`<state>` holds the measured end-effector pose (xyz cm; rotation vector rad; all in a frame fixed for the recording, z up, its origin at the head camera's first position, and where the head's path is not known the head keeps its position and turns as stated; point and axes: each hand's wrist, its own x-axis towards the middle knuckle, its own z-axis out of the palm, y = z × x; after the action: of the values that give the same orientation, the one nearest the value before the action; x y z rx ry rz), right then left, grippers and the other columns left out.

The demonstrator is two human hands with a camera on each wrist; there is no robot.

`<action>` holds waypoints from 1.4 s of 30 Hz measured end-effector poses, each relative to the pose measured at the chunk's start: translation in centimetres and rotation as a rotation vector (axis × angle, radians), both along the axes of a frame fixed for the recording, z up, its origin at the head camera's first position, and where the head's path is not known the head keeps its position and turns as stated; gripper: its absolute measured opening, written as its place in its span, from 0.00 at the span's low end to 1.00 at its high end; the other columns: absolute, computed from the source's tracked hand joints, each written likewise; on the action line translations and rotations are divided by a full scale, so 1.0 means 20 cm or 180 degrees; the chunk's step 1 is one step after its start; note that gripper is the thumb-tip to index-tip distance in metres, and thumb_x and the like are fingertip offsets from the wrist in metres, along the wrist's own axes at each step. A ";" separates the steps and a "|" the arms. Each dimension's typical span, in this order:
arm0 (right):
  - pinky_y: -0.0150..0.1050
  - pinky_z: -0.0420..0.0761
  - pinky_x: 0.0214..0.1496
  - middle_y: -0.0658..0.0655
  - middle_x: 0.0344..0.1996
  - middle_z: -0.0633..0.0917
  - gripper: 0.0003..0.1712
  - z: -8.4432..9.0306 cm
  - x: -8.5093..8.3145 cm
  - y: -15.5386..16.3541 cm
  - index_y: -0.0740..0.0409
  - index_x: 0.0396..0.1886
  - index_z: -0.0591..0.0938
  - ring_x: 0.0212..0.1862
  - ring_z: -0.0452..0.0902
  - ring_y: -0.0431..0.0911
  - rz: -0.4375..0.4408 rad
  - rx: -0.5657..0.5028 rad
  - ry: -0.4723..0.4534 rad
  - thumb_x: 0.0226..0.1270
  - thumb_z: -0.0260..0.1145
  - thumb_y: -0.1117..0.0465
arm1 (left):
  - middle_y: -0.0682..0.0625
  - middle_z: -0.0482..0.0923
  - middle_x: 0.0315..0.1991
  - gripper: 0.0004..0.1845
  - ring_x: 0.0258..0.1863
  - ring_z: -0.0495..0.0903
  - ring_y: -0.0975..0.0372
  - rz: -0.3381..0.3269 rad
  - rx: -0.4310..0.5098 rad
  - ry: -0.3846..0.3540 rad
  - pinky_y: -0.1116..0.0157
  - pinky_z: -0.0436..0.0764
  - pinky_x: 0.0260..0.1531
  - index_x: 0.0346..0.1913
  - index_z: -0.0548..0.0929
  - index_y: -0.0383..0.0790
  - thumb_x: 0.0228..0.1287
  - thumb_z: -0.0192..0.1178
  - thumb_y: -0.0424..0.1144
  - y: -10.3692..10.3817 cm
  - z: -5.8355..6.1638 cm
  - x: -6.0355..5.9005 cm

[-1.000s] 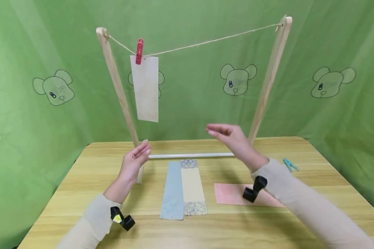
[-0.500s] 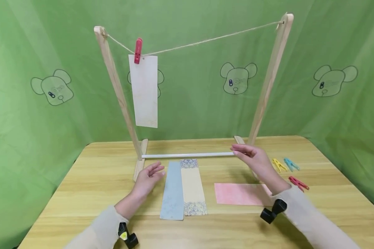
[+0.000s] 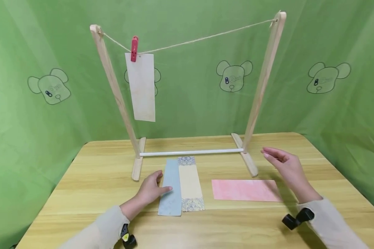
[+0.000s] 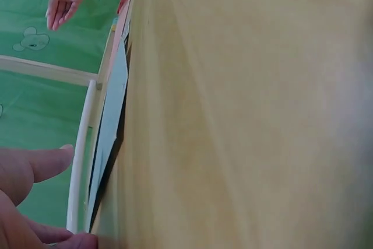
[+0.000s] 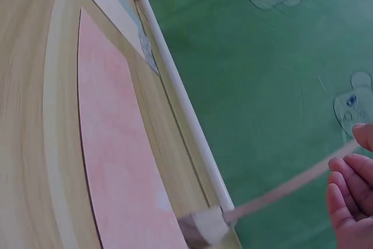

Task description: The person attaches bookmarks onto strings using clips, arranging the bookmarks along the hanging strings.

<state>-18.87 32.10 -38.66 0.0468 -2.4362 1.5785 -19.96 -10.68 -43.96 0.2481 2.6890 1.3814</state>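
My left hand [image 3: 157, 183] lies flat on the table with its thumb on the left edge of a blue paper strip [image 3: 172, 197]. Against that strip lies a cream strip with patterned ends [image 3: 189, 183]. My right hand [image 3: 278, 160] hovers with relaxed fingers and holds nothing, just above the far right corner of a pink paper strip [image 3: 243, 190]. Another cream strip [image 3: 140, 86] hangs from the twine line [image 3: 205, 36] by a red clothespin [image 3: 133, 49]. The left wrist view shows my thumb [image 4: 35, 167] beside the blue strip [image 4: 113, 115]. The right wrist view shows the pink strip [image 5: 116, 161] and my curled fingertips [image 5: 349, 202].
A wooden stand holds the twine: two slanted posts [image 3: 112, 86] [image 3: 263, 79] on flat feet, joined by a white rod [image 3: 190, 152] low across the table [image 3: 81, 180]. Green cloth with bear prints hangs behind and to both sides.
Both hands came down from in front of the line. The left one settled onto the blue strip's edge; the right one swung out to the right, above the pink strip's far end.
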 end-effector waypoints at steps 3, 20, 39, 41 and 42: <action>0.22 0.73 0.25 0.28 0.41 0.82 0.24 -0.02 0.01 0.07 0.52 0.58 0.78 0.38 0.75 0.23 -0.0163 -0.0086 -0.0155 0.65 0.63 0.49 | 0.33 0.72 0.57 0.42 0.55 0.73 0.45 -0.0045 -0.0195 0.0101 0.52 0.74 0.56 0.62 0.66 0.24 0.47 0.73 0.40 0.00 -0.01 -0.01; 0.35 0.66 0.62 0.23 0.42 0.75 0.35 -0.19 0.05 0.55 0.58 0.64 0.70 0.44 0.63 0.17 -0.0133 0.0586 -0.0894 0.65 0.60 0.42 | 0.36 0.74 0.52 0.37 0.52 0.74 0.47 -0.0235 -0.0967 0.0455 0.52 0.75 0.53 0.58 0.73 0.27 0.44 0.75 0.37 -0.05 0.02 -0.03; 0.23 0.73 0.37 0.27 0.38 0.74 0.31 -0.34 0.12 0.67 0.67 0.59 0.71 0.38 0.71 0.27 0.0171 0.0879 -0.0740 0.59 0.69 0.61 | 0.50 0.75 0.31 0.28 0.30 0.73 0.61 -0.0026 -0.0721 0.0092 0.65 0.78 0.31 0.50 0.77 0.28 0.42 0.75 0.30 -0.16 0.01 -0.09; 0.25 0.74 0.36 0.30 0.38 0.75 0.34 -0.34 0.12 0.66 0.71 0.59 0.68 0.37 0.70 0.28 0.0122 0.0907 -0.0797 0.58 0.70 0.59 | 0.50 0.75 0.31 0.24 0.30 0.73 0.61 0.0003 -0.0639 -0.0005 0.65 0.78 0.31 0.46 0.78 0.29 0.43 0.74 0.30 -0.17 0.01 -0.10; 0.25 0.74 0.36 0.32 0.38 0.76 0.35 -0.34 0.12 0.65 0.73 0.59 0.68 0.36 0.71 0.29 0.0104 0.0934 -0.0819 0.57 0.71 0.59 | 0.49 0.75 0.31 0.22 0.31 0.72 0.61 0.0020 -0.0586 -0.0055 0.66 0.77 0.31 0.44 0.78 0.30 0.43 0.74 0.29 -0.18 0.01 -0.10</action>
<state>-16.47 45.13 -45.47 -0.0704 -2.8634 1.2951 -22.02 -14.23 -43.76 0.2097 2.7811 1.1218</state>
